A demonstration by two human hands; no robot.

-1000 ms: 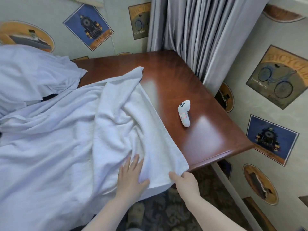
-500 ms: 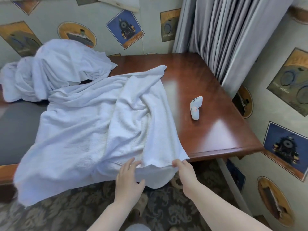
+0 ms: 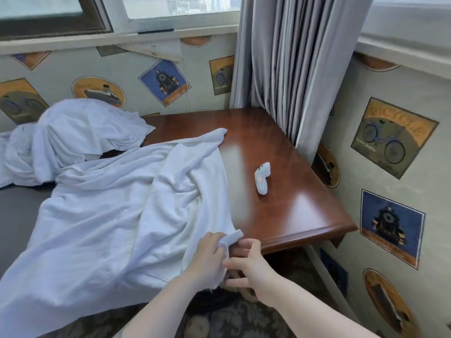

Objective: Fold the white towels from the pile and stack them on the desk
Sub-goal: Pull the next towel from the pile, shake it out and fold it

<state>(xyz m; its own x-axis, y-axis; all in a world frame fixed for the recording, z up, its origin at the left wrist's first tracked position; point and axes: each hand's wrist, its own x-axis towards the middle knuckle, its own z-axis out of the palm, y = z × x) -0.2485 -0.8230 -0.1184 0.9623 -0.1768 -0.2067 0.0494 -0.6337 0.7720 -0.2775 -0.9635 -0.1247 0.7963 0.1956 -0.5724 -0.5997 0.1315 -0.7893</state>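
A large white towel [image 3: 117, 215] lies spread over the wooden desk [image 3: 288, 211] and hangs over its front edge. My left hand [image 3: 208, 254] grips the towel's near right corner, which sticks up between the fingers at the desk's front edge. My right hand [image 3: 246, 264] is right beside it, fingers extended toward the hanging towel edge; whether it holds cloth I cannot tell. A heap of more white towels [image 3: 73, 132] sits at the back left of the desk.
A white controller [image 3: 261, 178] lies on the bare right part of the desk. Grey curtains [image 3: 292, 69] hang at the back right corner. Papered walls close in behind and to the right. Patterned carpet [image 3: 244, 318] is below the desk edge.
My left hand went from lying flat on the towel to gripping its near corner. My right hand moved left, close to the left one. The view tilted up.
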